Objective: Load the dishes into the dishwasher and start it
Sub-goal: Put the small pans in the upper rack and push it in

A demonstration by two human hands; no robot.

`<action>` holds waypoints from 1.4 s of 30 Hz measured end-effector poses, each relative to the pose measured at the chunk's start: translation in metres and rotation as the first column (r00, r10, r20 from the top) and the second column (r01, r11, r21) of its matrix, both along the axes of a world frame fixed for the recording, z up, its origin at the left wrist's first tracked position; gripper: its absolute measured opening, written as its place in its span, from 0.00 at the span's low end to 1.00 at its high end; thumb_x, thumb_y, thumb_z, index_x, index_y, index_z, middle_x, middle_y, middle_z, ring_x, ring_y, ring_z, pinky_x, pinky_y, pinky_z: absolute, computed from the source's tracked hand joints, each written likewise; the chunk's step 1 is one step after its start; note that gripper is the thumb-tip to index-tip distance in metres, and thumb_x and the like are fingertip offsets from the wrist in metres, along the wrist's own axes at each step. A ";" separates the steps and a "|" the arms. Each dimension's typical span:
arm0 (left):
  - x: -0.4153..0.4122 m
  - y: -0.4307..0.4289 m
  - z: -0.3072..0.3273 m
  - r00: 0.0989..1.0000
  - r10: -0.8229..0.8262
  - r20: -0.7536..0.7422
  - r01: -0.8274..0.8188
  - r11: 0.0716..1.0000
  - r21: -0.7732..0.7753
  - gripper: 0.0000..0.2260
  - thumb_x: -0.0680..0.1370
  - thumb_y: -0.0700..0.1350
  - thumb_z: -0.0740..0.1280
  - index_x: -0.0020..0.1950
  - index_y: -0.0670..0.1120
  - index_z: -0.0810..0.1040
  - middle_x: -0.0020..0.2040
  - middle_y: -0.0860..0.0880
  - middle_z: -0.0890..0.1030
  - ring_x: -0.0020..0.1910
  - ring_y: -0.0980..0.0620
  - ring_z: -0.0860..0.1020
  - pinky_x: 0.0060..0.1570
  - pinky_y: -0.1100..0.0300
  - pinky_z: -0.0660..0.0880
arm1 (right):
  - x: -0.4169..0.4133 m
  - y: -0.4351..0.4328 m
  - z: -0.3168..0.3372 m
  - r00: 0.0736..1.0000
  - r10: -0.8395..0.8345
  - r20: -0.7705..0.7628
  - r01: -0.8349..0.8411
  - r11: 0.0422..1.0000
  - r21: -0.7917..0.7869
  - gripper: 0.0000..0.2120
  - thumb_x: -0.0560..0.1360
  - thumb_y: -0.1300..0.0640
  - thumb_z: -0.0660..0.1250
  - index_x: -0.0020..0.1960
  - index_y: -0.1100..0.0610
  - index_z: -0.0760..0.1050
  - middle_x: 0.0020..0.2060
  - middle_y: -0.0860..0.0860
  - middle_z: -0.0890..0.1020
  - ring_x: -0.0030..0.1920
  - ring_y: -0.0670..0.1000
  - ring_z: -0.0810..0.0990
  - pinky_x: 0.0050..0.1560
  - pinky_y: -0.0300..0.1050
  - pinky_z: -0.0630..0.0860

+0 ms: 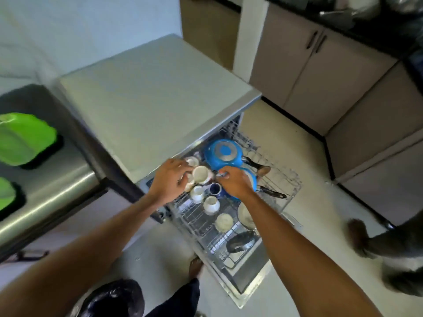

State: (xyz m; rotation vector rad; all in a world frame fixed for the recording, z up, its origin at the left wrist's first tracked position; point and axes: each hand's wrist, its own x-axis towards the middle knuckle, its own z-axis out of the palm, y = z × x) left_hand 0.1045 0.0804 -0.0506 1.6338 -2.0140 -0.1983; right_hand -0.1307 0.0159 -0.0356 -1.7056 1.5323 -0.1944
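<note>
Your left hand [169, 179] reaches over the pulled-out rack [196, 216] of the open dishwasher [148, 92]. Its fingers curl on a white cup [201, 175] that lies on its side with the mouth towards you. The back of the hand hides how far they wrap it. Your right hand [235, 183], at three o'clock from the cup, has its fingertips drawn together beside the cup's rim. Whatever is between them is too small and blurred to name, so you cannot tell whether it holds anything. This hand covers part of a blue dish [251, 179]. At twelve o'clock from it sits an upturned blue pot [223, 154]. At six o'clock from the cup stand a dark blue mug [215, 188] and another white cup [197, 193]. Both forearms stretch forward, almost straight. At four o'clock in view, a grey shape [400, 243] is cut off by the edge and hard to make out.
</note>
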 end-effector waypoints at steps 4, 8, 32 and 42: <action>0.037 0.093 0.016 0.978 0.197 -0.073 -0.202 0.977 -0.062 0.12 0.73 0.36 0.67 0.54 0.45 0.83 0.52 0.48 0.83 0.49 0.48 0.78 0.54 0.54 0.74 | 0.054 0.046 0.023 0.976 0.216 -0.023 -0.217 0.973 -0.075 0.13 0.76 0.50 0.70 0.59 0.51 0.80 0.56 0.54 0.83 0.57 0.58 0.80 0.57 0.51 0.77; 0.079 0.197 0.021 0.868 0.479 -0.128 -0.489 0.871 -0.052 0.11 0.74 0.41 0.66 0.54 0.46 0.83 0.53 0.47 0.83 0.52 0.46 0.78 0.57 0.52 0.73 | 0.114 0.103 0.037 0.932 0.363 -0.024 -0.361 0.917 -0.169 0.08 0.75 0.52 0.70 0.53 0.50 0.83 0.51 0.55 0.85 0.53 0.60 0.82 0.55 0.50 0.77; 0.224 0.843 0.021 -0.223 0.974 0.045 -0.974 -0.225 0.040 0.14 0.74 0.55 0.69 0.55 0.49 0.80 0.56 0.49 0.79 0.58 0.47 0.76 0.58 0.53 0.71 | 0.495 0.653 0.043 0.127 0.990 0.064 -0.931 0.141 -0.338 0.16 0.76 0.55 0.68 0.64 0.52 0.78 0.57 0.51 0.81 0.59 0.55 0.77 0.61 0.49 0.74; 0.307 0.847 0.018 -0.294 0.949 0.113 -0.943 -0.307 0.128 0.22 0.76 0.61 0.61 0.65 0.51 0.73 0.68 0.50 0.71 0.70 0.48 0.67 0.74 0.37 0.53 | 0.621 0.744 0.035 0.185 0.924 -0.335 -0.793 -0.061 -0.606 0.22 0.74 0.51 0.70 0.67 0.51 0.73 0.66 0.54 0.73 0.64 0.58 0.71 0.58 0.58 0.73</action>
